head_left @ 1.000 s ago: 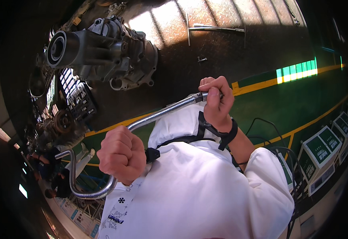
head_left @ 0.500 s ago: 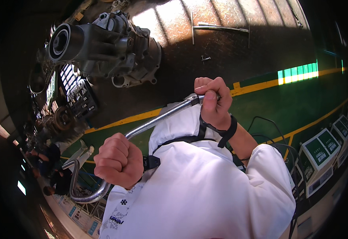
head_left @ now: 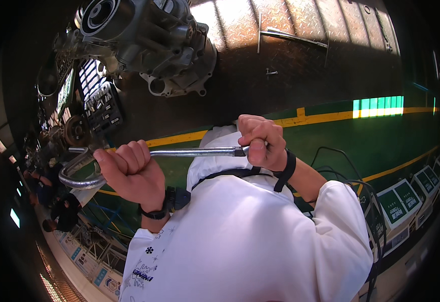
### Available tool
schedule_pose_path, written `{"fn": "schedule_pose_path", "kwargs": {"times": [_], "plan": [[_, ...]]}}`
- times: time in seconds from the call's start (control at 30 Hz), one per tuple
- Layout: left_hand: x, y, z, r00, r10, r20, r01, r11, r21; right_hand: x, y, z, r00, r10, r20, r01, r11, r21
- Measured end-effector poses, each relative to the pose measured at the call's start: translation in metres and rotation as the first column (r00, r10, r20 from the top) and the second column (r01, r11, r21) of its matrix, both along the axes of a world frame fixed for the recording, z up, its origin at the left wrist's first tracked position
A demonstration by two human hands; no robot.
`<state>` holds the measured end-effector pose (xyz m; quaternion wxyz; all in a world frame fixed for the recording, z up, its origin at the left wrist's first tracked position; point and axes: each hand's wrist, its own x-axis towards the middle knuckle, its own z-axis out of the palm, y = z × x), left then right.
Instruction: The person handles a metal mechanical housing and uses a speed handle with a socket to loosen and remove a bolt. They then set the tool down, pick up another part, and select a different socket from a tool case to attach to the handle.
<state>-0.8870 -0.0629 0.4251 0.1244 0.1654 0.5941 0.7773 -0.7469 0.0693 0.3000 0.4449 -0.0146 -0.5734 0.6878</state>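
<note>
A shiny metal speed brace (head_left: 194, 152) with a bent crank lies nearly level across the front of my body. My left hand (head_left: 131, 171) is closed round its shaft beside the crank bend, which sticks out to the left. At the other end, my right hand (head_left: 264, 142) grips the tip with thumb and curled fingers, and they hide what is on that end. Beyond my hands a grey cast-metal gearbox housing (head_left: 172, 55) stands on a dark metal-topped bench (head_left: 245, 95), apart from the brace.
A small bolt-like part (head_left: 271, 73) and a long thin metal tool with crossbars (head_left: 295, 38) lie on the bench. A socket set (head_left: 104, 108) sits left of the housing. Green-and-white boxes (head_left: 401, 201) and black cables (head_left: 348, 171) are at right. People (head_left: 61, 209) are at far left.
The brace has swung from a slant to nearly level as my left hand rose and moved left. My right hand has dropped slightly. The bench and housing have shifted up and right in view.
</note>
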Motion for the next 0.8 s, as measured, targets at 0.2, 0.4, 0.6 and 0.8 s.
{"fn": "schedule_pose_path", "kwargs": {"times": [0.2,0.4,0.6,0.8], "plan": [[-0.02,-0.002,0.001,0.978,0.207,-0.031,-0.204,0.976,0.069,-0.004,-0.035,0.01,0.996,-0.047,-0.08,0.065,0.969,0.24],[-0.013,-0.009,0.001,0.902,0.348,-0.256,-0.318,0.936,0.152,-0.013,-0.049,0.01,0.997,-0.07,0.045,0.069,0.997,0.023],[-0.015,-0.033,-0.018,0.757,0.232,-0.611,-0.209,0.972,0.109,-0.02,-0.04,0.011,0.908,0.39,0.152,-0.19,0.708,-0.68],[-0.028,-0.059,-0.022,0.76,0.256,-0.597,-0.255,0.963,0.088,-0.026,-0.029,0.02,0.847,0.528,-0.07,-0.348,0.449,-0.823]]}}
